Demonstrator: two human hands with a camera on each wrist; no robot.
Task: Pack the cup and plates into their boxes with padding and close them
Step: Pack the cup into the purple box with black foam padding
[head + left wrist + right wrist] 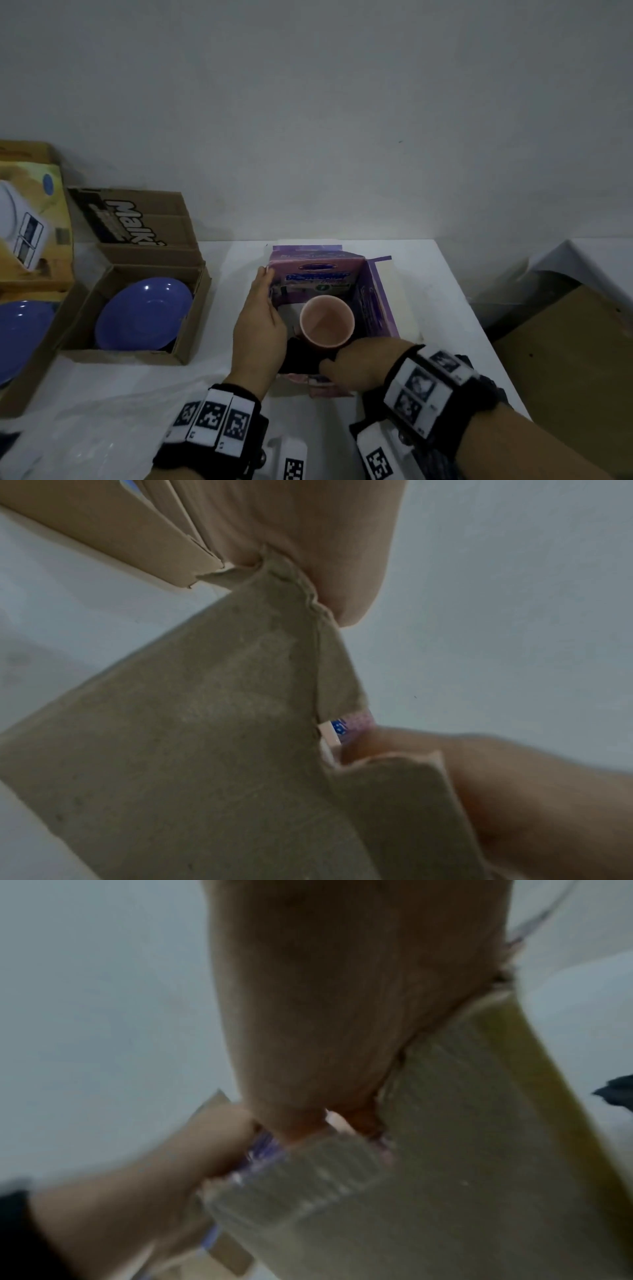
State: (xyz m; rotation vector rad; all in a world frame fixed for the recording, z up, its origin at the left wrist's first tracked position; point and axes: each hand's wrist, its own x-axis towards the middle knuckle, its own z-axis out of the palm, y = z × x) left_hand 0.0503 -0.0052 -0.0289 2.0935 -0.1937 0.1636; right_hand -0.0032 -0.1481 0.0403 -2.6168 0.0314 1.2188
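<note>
Cup sits upright inside the purple box, mouth open to the ceiling, on the white table. Left hand lies flat along the box's left wall, fingers straight and together, tips at the far corner. Right hand is at the near rim with fingers curled in beside something dark tucked next to the cup, padding perhaps; whether they pinch it, I cannot tell. Wrist views show only blurred cardboard and skin.

My read: that cup looks like glazed pottery, so rigid, smooth, a bit slippery and quick to chip. Best taken by the rim or round the body, never squeezed against the walls. Box is thin card, light and bendy, so steady it by the walls and fold flaps gently.

Off to the left, a blue plate leans in an open brown carton, a second blue plate in another box. Lettering on the carton's flap reads "Malki", cut off at the edge. Print on the purple box is too blurred to read. Yellow box at far left shows a picture of a scale.
</note>
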